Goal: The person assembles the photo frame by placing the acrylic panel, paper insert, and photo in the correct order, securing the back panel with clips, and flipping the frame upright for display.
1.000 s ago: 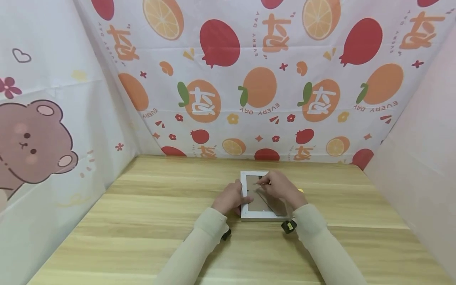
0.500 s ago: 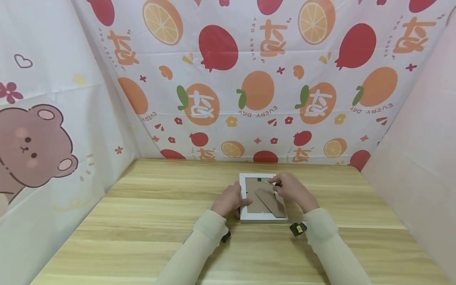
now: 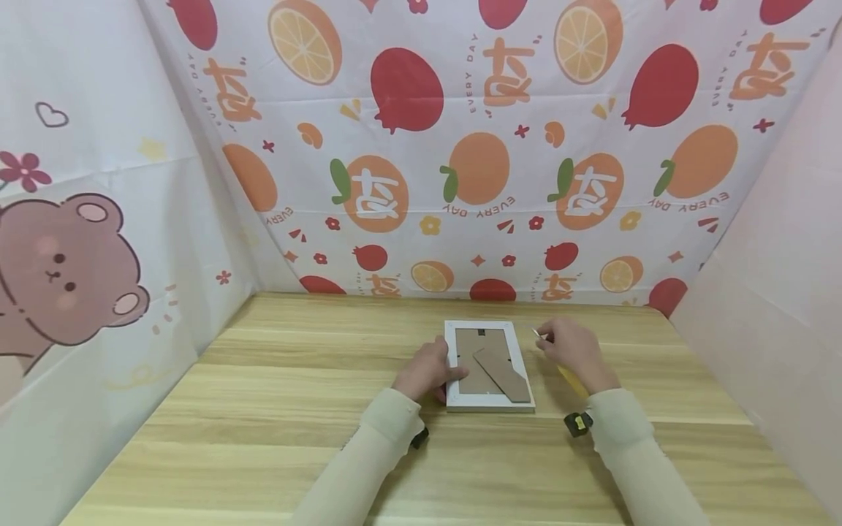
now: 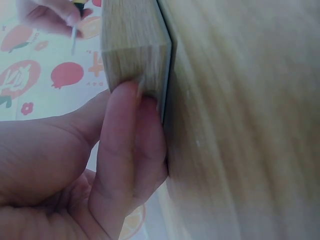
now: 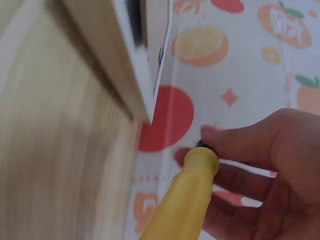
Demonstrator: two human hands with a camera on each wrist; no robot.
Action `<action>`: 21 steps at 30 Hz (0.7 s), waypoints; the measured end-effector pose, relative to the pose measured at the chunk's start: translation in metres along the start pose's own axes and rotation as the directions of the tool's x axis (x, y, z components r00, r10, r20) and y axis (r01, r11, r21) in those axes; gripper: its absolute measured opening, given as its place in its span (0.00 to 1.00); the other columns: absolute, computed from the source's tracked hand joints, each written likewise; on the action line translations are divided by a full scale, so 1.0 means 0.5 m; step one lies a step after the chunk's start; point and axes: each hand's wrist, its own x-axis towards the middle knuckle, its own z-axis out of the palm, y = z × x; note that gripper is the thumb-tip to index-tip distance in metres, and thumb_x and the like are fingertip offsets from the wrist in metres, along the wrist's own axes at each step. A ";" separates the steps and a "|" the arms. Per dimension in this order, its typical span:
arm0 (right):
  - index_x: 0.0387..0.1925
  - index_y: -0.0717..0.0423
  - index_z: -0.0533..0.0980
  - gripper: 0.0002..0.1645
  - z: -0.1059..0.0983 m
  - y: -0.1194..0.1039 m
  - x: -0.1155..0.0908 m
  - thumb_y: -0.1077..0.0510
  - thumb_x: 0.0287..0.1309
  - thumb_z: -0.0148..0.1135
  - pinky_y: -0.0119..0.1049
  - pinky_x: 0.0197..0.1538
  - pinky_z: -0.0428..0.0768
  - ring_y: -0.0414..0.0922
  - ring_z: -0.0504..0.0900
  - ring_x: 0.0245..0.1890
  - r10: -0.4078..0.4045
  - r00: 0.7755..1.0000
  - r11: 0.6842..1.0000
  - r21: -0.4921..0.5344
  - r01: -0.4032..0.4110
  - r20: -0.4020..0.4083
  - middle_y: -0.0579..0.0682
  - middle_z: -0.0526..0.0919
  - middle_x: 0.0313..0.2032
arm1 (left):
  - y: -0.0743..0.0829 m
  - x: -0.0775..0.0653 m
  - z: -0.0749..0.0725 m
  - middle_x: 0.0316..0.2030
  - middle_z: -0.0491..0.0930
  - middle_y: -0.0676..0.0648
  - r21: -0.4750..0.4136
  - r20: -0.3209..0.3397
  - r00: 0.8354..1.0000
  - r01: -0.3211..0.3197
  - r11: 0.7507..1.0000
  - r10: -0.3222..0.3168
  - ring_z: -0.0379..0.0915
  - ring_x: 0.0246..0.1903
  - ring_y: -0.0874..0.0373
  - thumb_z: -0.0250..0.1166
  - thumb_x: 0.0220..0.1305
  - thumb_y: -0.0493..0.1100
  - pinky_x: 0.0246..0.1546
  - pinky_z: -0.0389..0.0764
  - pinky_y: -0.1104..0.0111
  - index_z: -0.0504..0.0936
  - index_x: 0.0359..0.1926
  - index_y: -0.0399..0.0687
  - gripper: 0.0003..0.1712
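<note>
A picture frame point(image 3: 488, 399) lies face down on the table, its white border and brown back board upward. The board's easel stand point(image 3: 505, 376) lies slanted across it. My left hand point(image 3: 426, 369) grips the frame's left edge, thumb over the top; in the left wrist view, curled fingers point(image 4: 117, 150) touch its wooden side. Off to the right of the frame, my right hand point(image 3: 575, 349) pinches a screwdriver near the shaft. Its yellow handle point(image 5: 185, 197) fills the lower right wrist view, and its thin metal shaft point(image 4: 74, 40) shows in the left wrist view. The tip is apart from the frame.
The wooden table point(image 3: 296, 394) extends around the frame on all sides. A fruit-print cloth point(image 3: 408, 183) hangs behind it, and a cloth with a bear print point(image 3: 66, 270) hangs on the left. A pale cloth point(image 3: 770, 314) stands at the right.
My right hand has moved from above the back board to the right, off the frame, carrying the screwdriver. The easel stand is now in full sight. My left hand keeps its hold.
</note>
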 end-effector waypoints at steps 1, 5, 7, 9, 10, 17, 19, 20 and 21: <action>0.45 0.61 0.87 0.12 0.000 0.010 0.000 0.59 0.62 0.68 0.45 0.36 0.81 0.49 0.84 0.35 0.010 1.000 1.000 -0.012 -0.010 0.010 0.55 0.89 0.37 | 0.000 0.000 0.001 0.29 0.78 0.40 0.000 0.000 1.000 -0.002 1.000 0.002 0.81 0.14 0.52 0.72 0.66 0.44 0.16 0.82 0.65 0.69 0.51 0.33 0.25; 0.39 0.64 0.87 0.10 -0.001 0.052 -0.005 0.61 0.59 0.68 0.50 0.40 0.84 0.55 0.86 0.39 0.073 0.994 0.997 -0.027 -0.071 0.087 0.60 0.89 0.39 | 0.001 -0.001 0.001 0.30 0.78 0.39 -0.010 0.002 1.000 -0.005 1.000 0.005 0.81 0.14 0.52 0.72 0.66 0.43 0.17 0.83 0.65 0.69 0.51 0.33 0.25; 0.32 0.63 0.87 0.07 -0.002 0.073 -0.009 0.62 0.56 0.68 0.45 0.34 0.81 0.52 0.83 0.33 0.106 0.986 0.994 -0.023 -0.104 0.126 0.57 0.88 0.32 | 0.003 -0.001 0.001 0.30 0.78 0.39 -0.017 0.004 1.000 -0.003 1.000 0.003 0.81 0.15 0.52 0.72 0.66 0.43 0.17 0.83 0.65 0.69 0.51 0.33 0.25; 0.24 0.61 0.84 0.05 -0.004 0.094 -0.013 0.63 0.53 0.69 0.39 0.28 0.74 0.47 0.76 0.26 0.142 0.980 0.990 -0.018 -0.140 0.142 0.52 0.82 0.23 | 0.004 -0.001 0.001 0.30 0.78 0.39 -0.020 0.006 1.000 -0.001 1.000 0.001 0.81 0.15 0.52 0.72 0.66 0.43 0.17 0.83 0.65 0.69 0.52 0.34 0.25; 0.21 0.60 0.81 0.07 -0.004 0.103 -0.015 0.64 0.52 0.69 0.37 0.27 0.70 0.45 0.72 0.24 0.160 0.977 0.987 -0.018 -0.159 0.144 0.49 0.79 0.20 | 0.005 -0.001 0.001 0.31 0.78 0.39 -0.021 0.007 1.000 -0.001 1.000 0.001 0.81 0.16 0.52 0.72 0.66 0.43 0.17 0.83 0.65 0.69 0.52 0.34 0.25; 0.22 0.61 0.78 0.09 -0.006 0.153 -0.027 0.64 0.53 0.70 0.39 0.28 0.71 0.46 0.72 0.24 0.212 0.971 0.977 -0.030 -0.210 0.115 0.51 0.77 0.22 | 0.008 0.000 -0.001 0.31 0.78 0.40 0.001 0.011 1.000 0.013 1.000 -0.013 0.81 0.15 0.53 0.72 0.66 0.45 0.17 0.83 0.65 0.68 0.55 0.32 0.29; 0.22 0.61 0.76 0.10 -0.004 0.159 -0.027 0.65 0.53 0.70 0.40 0.28 0.71 0.47 0.72 0.24 0.224 0.968 0.975 -0.028 -0.222 0.111 0.52 0.77 0.22 | 0.007 0.001 -0.002 0.31 0.78 0.40 0.008 0.011 1.000 0.018 1.000 -0.018 0.81 0.14 0.53 0.73 0.66 0.45 0.17 0.83 0.65 0.68 0.56 0.31 0.30; 0.21 0.60 0.75 0.11 -0.003 0.161 -0.026 0.65 0.53 0.69 0.40 0.28 0.71 0.48 0.72 0.24 0.225 0.969 0.974 -0.029 -0.223 0.104 0.52 0.76 0.22 | 0.006 0.002 -0.001 0.31 0.77 0.40 0.008 0.012 1.000 0.020 1.000 -0.020 0.81 0.14 0.53 0.73 0.66 0.45 0.17 0.83 0.65 0.67 0.57 0.31 0.31; 0.20 0.60 0.74 0.12 -0.002 0.164 -0.026 0.65 0.52 0.69 0.40 0.27 0.71 0.48 0.71 0.24 0.227 0.969 0.974 -0.029 -0.226 0.097 0.52 0.75 0.21 | 0.005 0.002 -0.002 0.31 0.77 0.40 0.008 0.012 1.000 0.020 1.000 -0.021 0.81 0.14 0.53 0.73 0.66 0.45 0.17 0.83 0.65 0.67 0.57 0.31 0.31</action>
